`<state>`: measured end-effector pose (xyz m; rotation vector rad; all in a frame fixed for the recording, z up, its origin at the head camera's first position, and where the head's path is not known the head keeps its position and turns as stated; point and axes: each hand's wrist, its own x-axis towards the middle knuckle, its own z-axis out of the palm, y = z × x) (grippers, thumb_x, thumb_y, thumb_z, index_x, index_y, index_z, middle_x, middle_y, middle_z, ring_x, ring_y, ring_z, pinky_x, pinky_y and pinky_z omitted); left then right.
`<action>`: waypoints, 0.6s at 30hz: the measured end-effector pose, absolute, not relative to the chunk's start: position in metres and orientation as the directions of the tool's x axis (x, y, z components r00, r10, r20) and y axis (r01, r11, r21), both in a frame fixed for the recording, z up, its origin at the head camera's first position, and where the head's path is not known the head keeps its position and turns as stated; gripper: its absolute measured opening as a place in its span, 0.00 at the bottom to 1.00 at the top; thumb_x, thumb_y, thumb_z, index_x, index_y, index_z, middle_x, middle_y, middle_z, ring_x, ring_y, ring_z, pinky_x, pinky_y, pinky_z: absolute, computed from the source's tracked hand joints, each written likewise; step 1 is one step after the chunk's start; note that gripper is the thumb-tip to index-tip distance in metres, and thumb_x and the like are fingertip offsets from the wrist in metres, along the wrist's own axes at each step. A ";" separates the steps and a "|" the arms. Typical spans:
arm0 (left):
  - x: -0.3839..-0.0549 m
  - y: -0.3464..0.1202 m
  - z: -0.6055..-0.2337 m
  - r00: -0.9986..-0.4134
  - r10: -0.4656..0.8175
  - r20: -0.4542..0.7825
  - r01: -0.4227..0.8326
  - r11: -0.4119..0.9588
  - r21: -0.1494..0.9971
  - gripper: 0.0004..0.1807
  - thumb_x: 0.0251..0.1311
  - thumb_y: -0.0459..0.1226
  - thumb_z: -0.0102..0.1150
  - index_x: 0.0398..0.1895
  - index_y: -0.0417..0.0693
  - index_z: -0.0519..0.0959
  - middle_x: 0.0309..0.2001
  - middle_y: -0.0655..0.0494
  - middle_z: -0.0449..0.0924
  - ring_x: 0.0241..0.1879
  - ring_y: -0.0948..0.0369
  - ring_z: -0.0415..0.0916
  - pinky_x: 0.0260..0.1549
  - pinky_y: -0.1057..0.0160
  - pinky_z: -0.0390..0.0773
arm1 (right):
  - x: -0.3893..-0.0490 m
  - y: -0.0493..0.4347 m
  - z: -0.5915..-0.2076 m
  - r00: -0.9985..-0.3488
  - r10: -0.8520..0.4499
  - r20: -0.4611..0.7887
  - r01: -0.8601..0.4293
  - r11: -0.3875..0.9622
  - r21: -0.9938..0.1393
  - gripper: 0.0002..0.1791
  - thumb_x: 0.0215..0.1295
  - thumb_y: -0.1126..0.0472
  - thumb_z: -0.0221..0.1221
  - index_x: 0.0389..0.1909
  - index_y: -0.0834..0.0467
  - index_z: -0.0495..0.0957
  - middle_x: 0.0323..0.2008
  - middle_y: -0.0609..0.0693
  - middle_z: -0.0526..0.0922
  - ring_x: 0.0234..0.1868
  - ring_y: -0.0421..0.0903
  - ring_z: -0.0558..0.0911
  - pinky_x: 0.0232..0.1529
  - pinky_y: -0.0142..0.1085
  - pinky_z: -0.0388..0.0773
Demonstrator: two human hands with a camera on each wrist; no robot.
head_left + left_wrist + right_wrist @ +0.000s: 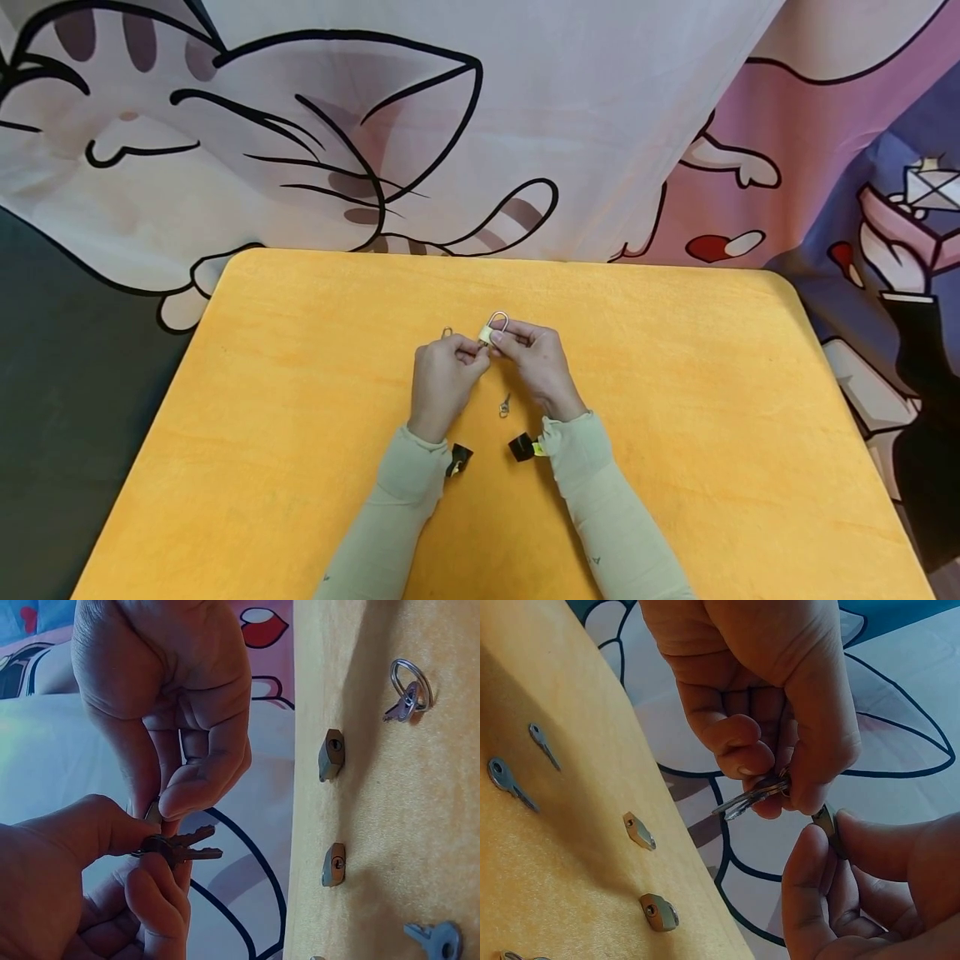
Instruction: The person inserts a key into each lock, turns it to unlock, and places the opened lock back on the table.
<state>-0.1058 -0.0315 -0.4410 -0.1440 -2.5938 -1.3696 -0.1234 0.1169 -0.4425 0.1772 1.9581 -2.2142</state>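
My right hand [543, 367] holds a small brass padlock [486, 335] between thumb and fingers, its silver shackle pointing up and away. Close against it, my left hand [441, 383] pinches a small bunch of keys [196, 845]. Two key blades stick out of that pinch in the left wrist view. The fingers hide the padlock's keyhole, so I cannot tell whether a key is in it. In the right wrist view the padlock [827, 826] is mostly covered by fingertips, with the keys [751, 799] just beside it.
Two more padlocks, one farther [331, 756] and one nearer [334, 865], lie on the yellow table [300, 333]. A key with a ring [409, 697] and loose keys [511, 784] lie there too. Black wrist cameras [522, 447] sit at both cuffs. A printed curtain [585, 125] hangs behind.
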 end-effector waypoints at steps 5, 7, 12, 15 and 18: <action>-0.106 -0.031 -0.440 -0.978 -0.004 0.208 0.171 0.557 0.813 0.03 0.53 0.31 0.71 0.28 0.39 0.87 0.23 0.54 0.85 0.20 0.66 0.80 0.20 0.68 0.79 | -0.124 0.118 -0.442 -0.975 -0.055 -0.215 0.219 -0.105 -0.970 0.13 0.70 0.69 0.60 0.51 0.71 0.82 0.42 0.60 0.86 0.37 0.43 0.86 0.56 0.57 0.75; -0.105 -0.031 -0.440 -0.980 -0.003 0.198 0.164 0.550 0.819 0.03 0.54 0.31 0.71 0.28 0.38 0.87 0.23 0.53 0.85 0.20 0.65 0.80 0.20 0.68 0.79 | -0.123 0.118 -0.442 -0.974 -0.055 -0.218 0.222 -0.098 -0.970 0.13 0.70 0.68 0.60 0.51 0.70 0.82 0.42 0.60 0.86 0.37 0.44 0.86 0.56 0.58 0.75; -0.104 -0.030 -0.440 -0.985 -0.001 0.172 0.144 0.542 0.828 0.04 0.56 0.32 0.70 0.28 0.38 0.87 0.23 0.53 0.85 0.20 0.65 0.80 0.20 0.69 0.78 | -0.122 0.119 -0.441 -0.972 -0.049 -0.230 0.234 -0.086 -0.968 0.12 0.70 0.68 0.61 0.51 0.69 0.83 0.41 0.60 0.86 0.39 0.50 0.86 0.56 0.57 0.76; -0.104 -0.030 -0.438 -0.986 0.000 0.168 0.140 0.548 0.825 0.05 0.57 0.32 0.70 0.28 0.38 0.87 0.23 0.53 0.85 0.19 0.66 0.80 0.20 0.68 0.78 | -0.122 0.119 -0.441 -0.972 -0.046 -0.232 0.235 -0.080 -0.969 0.12 0.70 0.68 0.61 0.51 0.69 0.83 0.41 0.59 0.86 0.41 0.55 0.85 0.55 0.56 0.76; -0.104 -0.031 -0.438 -0.986 -0.003 0.170 0.140 0.550 0.823 0.05 0.58 0.33 0.70 0.28 0.38 0.87 0.22 0.54 0.85 0.19 0.66 0.79 0.19 0.68 0.78 | -0.123 0.119 -0.441 -0.971 -0.047 -0.233 0.236 -0.078 -0.969 0.12 0.70 0.67 0.61 0.50 0.68 0.83 0.41 0.59 0.86 0.43 0.57 0.85 0.55 0.55 0.77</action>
